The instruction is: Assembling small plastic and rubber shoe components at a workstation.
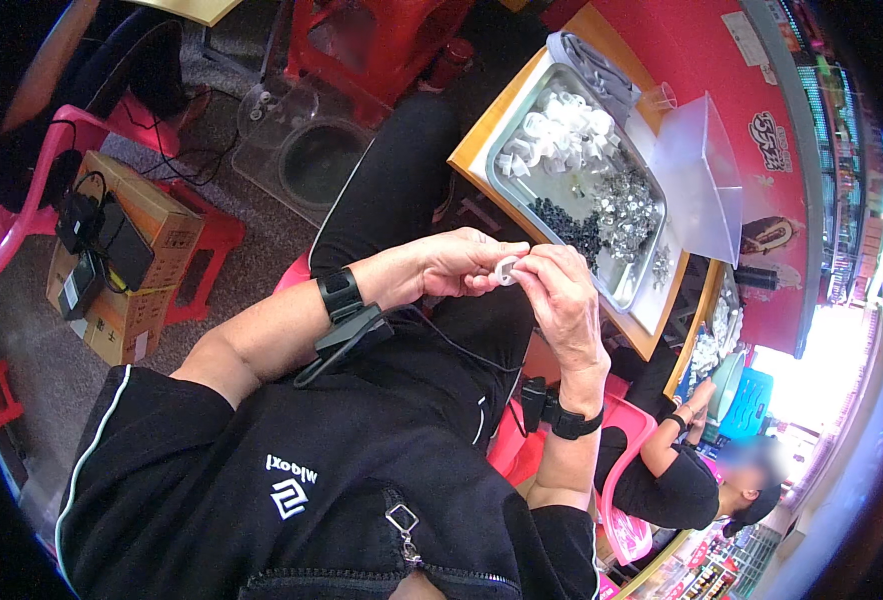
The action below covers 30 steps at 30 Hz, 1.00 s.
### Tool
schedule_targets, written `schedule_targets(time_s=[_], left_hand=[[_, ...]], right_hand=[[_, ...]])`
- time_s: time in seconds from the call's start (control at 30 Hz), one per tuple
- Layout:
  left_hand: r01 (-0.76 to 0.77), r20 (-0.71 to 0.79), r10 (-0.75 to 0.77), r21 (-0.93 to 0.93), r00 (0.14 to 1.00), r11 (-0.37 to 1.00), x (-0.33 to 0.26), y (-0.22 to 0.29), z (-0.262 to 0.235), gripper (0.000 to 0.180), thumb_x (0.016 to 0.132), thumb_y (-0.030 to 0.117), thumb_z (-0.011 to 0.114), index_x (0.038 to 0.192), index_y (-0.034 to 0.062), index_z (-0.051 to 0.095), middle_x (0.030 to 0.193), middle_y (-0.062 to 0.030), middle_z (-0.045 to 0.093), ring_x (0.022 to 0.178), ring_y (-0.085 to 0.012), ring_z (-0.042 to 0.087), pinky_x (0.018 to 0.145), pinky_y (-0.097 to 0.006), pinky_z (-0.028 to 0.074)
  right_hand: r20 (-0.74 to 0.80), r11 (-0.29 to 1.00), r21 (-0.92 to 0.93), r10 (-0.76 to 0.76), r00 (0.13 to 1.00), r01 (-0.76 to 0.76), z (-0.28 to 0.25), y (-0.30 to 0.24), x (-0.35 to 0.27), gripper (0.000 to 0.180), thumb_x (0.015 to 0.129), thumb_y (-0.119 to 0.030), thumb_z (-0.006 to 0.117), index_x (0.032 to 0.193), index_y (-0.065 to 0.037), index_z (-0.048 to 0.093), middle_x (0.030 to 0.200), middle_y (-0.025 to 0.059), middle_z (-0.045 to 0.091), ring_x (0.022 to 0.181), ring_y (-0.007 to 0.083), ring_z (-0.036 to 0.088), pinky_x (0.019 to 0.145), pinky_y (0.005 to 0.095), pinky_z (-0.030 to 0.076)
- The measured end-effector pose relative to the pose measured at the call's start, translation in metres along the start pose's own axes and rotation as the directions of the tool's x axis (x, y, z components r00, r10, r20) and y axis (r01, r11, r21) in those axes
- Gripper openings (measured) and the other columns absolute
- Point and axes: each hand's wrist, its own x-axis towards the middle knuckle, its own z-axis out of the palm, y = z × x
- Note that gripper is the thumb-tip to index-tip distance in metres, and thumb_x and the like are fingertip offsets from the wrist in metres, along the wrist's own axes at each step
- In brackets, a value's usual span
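Observation:
My left hand (462, 264) and my right hand (560, 296) meet in front of my body, over my lap. Between their fingertips is a small white plastic piece (506, 270), pinched from both sides; the fingers partly cover it. Just beyond my right hand lies a metal tray (550, 188) on the table. Loose white plastic pieces (560, 132) are heaped in its far part. Small black parts (568, 228) and small shiny metal-coloured parts (626, 206) lie in its nearer part. Dark bands are strapped round both my wrists.
A clear plastic bin (700, 175) and folded grey material (594, 72) adjoin the tray. At right, a co-worker (684, 485) sits with hands near a bowl (726, 388) and blue basket (750, 404). A cardboard box (157, 235) and red stool (357, 50) are at left and far.

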Motion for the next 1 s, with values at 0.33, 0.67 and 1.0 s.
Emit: schedule_targets(time_s=[0.33,0.67,1.0], left_hand=[[-0.208,0.065,0.198,0.358,0.978,0.910,-0.003,0.011,0.006,0.030,0.089,0.031,0.062,0.070,0.0077,0.061,0.062,0.0017,0.055,0.050,-0.0047,0.047,0.046,-0.018,0.037],[-0.314,0.155,0.278,0.305,0.948,0.899,-0.006,0.012,0.008,0.017,0.084,0.014,0.067,0.094,0.0002,0.065,0.079,-0.0026,0.062,0.068,-0.0084,0.055,0.061,-0.021,0.044],[-0.405,0.300,0.335,0.217,0.893,0.888,-0.008,0.014,0.011,0.014,0.078,0.003,0.070,0.091,0.0009,0.065,0.098,-0.0054,0.061,0.091,-0.0126,0.058,0.083,-0.028,0.047]], right_hand=[[-0.040,0.907,0.241,0.365,0.930,-0.345,0.000,-0.013,-0.009,0.016,0.076,-0.004,0.070,0.088,-0.002,0.061,0.085,0.0068,0.059,0.069,0.0162,0.058,0.063,0.0281,0.047],[-0.169,0.966,0.131,0.242,0.955,-0.222,-0.005,-0.013,-0.017,0.020,0.070,-0.005,0.075,0.087,-0.006,0.064,0.082,0.0071,0.060,0.071,0.0218,0.060,0.063,0.0309,0.050],[-0.216,0.956,-0.211,-0.251,0.944,0.206,-0.012,-0.011,-0.018,0.029,0.065,0.000,0.076,0.090,-0.004,0.062,0.084,0.0050,0.059,0.071,0.0222,0.060,0.062,0.0322,0.051]])
